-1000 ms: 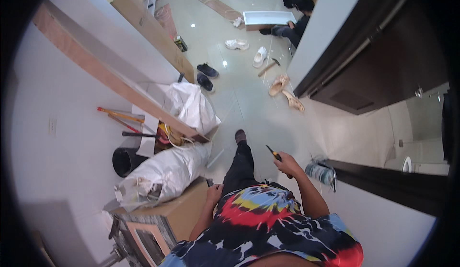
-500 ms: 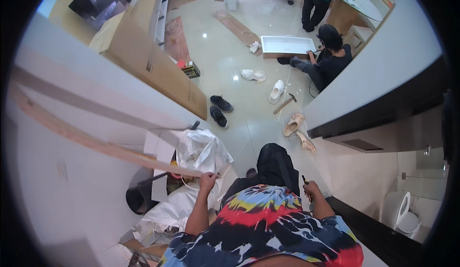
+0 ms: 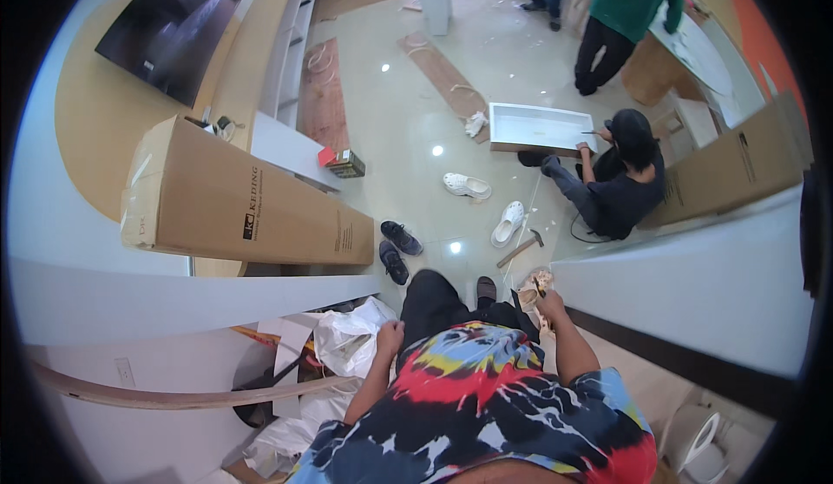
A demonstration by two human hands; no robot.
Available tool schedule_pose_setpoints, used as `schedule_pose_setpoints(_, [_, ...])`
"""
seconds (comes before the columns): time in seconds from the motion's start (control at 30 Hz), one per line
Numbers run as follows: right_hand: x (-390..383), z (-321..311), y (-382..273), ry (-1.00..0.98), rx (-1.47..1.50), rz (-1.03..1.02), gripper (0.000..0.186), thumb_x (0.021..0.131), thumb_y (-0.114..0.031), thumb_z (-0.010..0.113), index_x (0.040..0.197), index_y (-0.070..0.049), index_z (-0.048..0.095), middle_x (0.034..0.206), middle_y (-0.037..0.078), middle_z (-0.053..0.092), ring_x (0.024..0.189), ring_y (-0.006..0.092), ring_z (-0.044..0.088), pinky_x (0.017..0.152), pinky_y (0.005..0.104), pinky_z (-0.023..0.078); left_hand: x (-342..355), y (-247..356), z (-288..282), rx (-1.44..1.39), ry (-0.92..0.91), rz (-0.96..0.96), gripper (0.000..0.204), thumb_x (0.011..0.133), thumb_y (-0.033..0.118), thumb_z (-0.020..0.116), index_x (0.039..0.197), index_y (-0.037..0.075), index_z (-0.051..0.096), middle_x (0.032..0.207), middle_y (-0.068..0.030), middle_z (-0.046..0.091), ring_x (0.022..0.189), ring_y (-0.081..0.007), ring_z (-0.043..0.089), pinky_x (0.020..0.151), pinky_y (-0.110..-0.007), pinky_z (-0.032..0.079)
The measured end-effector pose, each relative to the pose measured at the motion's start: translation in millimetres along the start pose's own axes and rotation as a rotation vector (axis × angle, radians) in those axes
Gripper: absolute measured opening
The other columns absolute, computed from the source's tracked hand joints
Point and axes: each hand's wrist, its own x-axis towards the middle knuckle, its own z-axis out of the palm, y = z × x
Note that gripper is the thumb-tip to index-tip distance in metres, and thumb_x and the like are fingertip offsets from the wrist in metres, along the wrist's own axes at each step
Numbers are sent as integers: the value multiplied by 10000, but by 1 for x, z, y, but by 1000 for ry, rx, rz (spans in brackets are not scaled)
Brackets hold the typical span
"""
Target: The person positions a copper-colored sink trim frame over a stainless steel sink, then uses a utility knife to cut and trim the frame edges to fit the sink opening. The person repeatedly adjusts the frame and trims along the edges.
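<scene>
My right hand (image 3: pixel 550 306) is closed around a slim black-and-yellow hand tool (image 3: pixel 539 289), whose exact kind I cannot make out. Curled fingers mark my left hand (image 3: pixel 390 337), held beside a dark trouser leg, with nothing visible in it. A long pale wooden strip (image 3: pixel 200 397) leans across from the left wall, its near end by my left forearm and apart from the fingers. White plastic sacks (image 3: pixel 351 336) are bunched to the left of that hand. Below the right hand, patterned clogs (image 3: pixel 540 281) lie on the floor, partly hidden.
Dark shoes (image 3: pixel 393 261), white clogs (image 3: pixel 507 223) and a hammer (image 3: pixel 523 246) lie on the tiles ahead. A seated person (image 3: pixel 620 180) works at a white open box (image 3: pixel 540 125). Large cartons (image 3: pixel 252 197) flank the opening; a person in green (image 3: pixel 626 6) stands farther off.
My left hand has come off the wooden strip, which now sits lower. The view has moved forward into the opening, bringing the shoes and hammer nearer. My right hand, still with the tool, has risen.
</scene>
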Motion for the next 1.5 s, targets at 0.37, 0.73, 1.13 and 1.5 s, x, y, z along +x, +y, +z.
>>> schedule_pose_setpoints(0.37, [185, -72, -334, -144, -134, -399, 343, 837, -254, 631, 1046, 17, 631, 997, 269, 679, 965, 423, 657, 871, 498, 517, 251, 134, -77, 51, 239, 111, 333, 856, 335, 662, 1004, 43, 725, 1010, -203, 704, 1002, -339, 663, 869, -454, 508])
schedule_pose_setpoints(0.73, [274, -174, -644, -56, -234, -595, 291, 861, -255, 657, 981, 6, 612, 928, 262, 672, 913, 437, 647, 825, 515, 508, 489, 222, -245, 10, -186, 38, 449, 845, 444, 682, 864, -1, 739, 839, -169, 726, 775, -255, 693, 736, -399, 531])
schedule_pose_setpoints(1.13, [483, -251, -856, -179, -297, -676, 298, 863, -261, 648, 1018, -9, 612, 943, 238, 679, 929, 422, 650, 819, 516, 510, 659, 254, -328, -566, -517, 87, 576, 984, 465, 509, 1272, -28, 582, 1190, -184, 667, 1062, -266, 638, 968, -377, 476])
schedule_pose_setpoints(1.5, [674, -352, -1089, -201, -324, -703, 243, 872, -214, 628, 965, 8, 595, 925, 245, 666, 930, 429, 638, 804, 520, 500, 885, 292, -418, -455, 75, -384, 388, 965, 340, 524, 1000, -3, 701, 920, -133, 720, 821, -280, 677, 759, -382, 519])
